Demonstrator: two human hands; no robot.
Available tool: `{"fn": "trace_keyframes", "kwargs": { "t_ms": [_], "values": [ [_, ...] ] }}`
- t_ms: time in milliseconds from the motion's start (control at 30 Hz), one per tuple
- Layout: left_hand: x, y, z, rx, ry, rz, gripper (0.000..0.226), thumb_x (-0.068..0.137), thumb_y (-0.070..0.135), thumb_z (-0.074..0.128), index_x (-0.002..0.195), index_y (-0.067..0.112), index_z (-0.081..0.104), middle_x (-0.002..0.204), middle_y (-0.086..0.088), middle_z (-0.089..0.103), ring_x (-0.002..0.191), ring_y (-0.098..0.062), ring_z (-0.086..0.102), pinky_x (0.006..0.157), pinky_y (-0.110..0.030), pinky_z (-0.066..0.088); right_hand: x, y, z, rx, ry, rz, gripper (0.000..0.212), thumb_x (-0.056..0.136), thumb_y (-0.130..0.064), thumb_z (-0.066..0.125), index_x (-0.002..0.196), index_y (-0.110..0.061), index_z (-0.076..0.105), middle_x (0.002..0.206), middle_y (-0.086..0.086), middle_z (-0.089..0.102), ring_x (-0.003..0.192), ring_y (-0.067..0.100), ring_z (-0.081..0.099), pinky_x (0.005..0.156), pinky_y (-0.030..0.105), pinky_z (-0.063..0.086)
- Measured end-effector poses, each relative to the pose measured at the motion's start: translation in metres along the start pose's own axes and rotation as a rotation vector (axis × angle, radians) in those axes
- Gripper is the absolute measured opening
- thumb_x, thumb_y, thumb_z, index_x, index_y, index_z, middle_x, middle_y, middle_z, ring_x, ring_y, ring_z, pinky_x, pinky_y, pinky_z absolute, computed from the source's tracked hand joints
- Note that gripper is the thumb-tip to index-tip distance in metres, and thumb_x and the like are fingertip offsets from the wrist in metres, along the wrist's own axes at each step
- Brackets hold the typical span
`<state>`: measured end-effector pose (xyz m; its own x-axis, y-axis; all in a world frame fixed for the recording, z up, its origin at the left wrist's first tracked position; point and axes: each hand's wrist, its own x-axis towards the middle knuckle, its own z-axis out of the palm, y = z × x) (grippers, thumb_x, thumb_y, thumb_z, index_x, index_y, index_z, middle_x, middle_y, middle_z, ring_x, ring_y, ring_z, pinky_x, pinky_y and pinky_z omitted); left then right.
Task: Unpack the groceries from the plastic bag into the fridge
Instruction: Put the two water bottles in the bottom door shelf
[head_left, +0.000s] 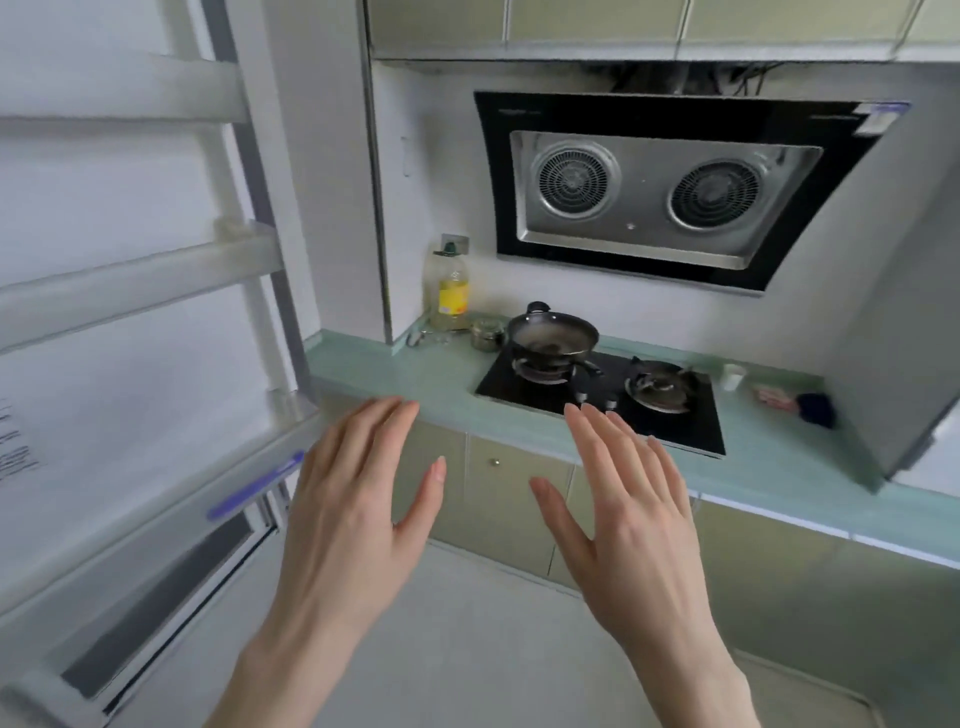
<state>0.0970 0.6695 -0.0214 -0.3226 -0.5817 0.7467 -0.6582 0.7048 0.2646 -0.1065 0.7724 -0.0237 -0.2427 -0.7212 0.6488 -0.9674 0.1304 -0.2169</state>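
Observation:
The fridge door (119, 322) stands swung open at the left, its inner side with white door shelves facing me; the shelves look bare. My left hand (353, 514) and my right hand (628, 514) are both raised in front of me with fingers straight and spread, holding nothing. They hover in the air before the green counter (426, 384), apart from each other and touching no object. No plastic bag or groceries show in this view, and the fridge's inside is out of frame.
A gas hob (602, 400) with a black wok (553, 338) sits on the counter, under a range hood (665, 192). An oil bottle (451, 288) and a small jar (487, 334) stand in the corner. Cabinets (509, 499) run below the counter; pale floor lies beneath my hands.

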Motion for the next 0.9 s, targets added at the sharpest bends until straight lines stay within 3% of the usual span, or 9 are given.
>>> {"fn": "trace_keyframes", "kwargs": {
  "t_ms": [233, 500, 900],
  "values": [
    [0.003, 0.150, 0.097, -0.222, -0.087, 0.197, 0.047, 0.100, 0.033, 0.056, 0.138, 0.005, 0.061, 0.140, -0.007, 0.060, 0.136, -0.029, 0.055, 0.110, -0.044, 0.044, -0.059, 0.134, -0.070, -0.248, 0.052, 0.301, 0.065, 0.104, -0.058, 0.041, 0.155, -0.017, 0.043, 0.155, 0.004, 0.051, 0.150, 0.026, 0.040, 0.125, 0.047, 0.027],
    [-0.019, 0.317, 0.191, -0.399, -0.145, 0.362, 0.046, 0.098, 0.030, 0.059, 0.136, 0.004, 0.062, 0.138, -0.008, 0.062, 0.135, -0.029, 0.055, 0.115, -0.044, 0.042, -0.139, 0.273, -0.148, -0.410, 0.090, 0.498, 0.064, 0.103, -0.056, 0.045, 0.153, -0.016, 0.046, 0.155, 0.005, 0.051, 0.149, 0.026, 0.042, 0.125, 0.048, 0.027],
    [-0.040, 0.488, 0.289, -0.605, -0.325, 0.578, 0.046, 0.101, 0.034, 0.055, 0.138, 0.007, 0.062, 0.139, -0.005, 0.062, 0.137, -0.025, 0.054, 0.117, -0.039, 0.039, -0.218, 0.404, -0.217, -0.571, 0.169, 0.803, 0.059, 0.103, -0.055, 0.047, 0.150, -0.021, 0.050, 0.151, 0.001, 0.055, 0.146, 0.024, 0.045, 0.125, 0.047, 0.027]
  ]
}}
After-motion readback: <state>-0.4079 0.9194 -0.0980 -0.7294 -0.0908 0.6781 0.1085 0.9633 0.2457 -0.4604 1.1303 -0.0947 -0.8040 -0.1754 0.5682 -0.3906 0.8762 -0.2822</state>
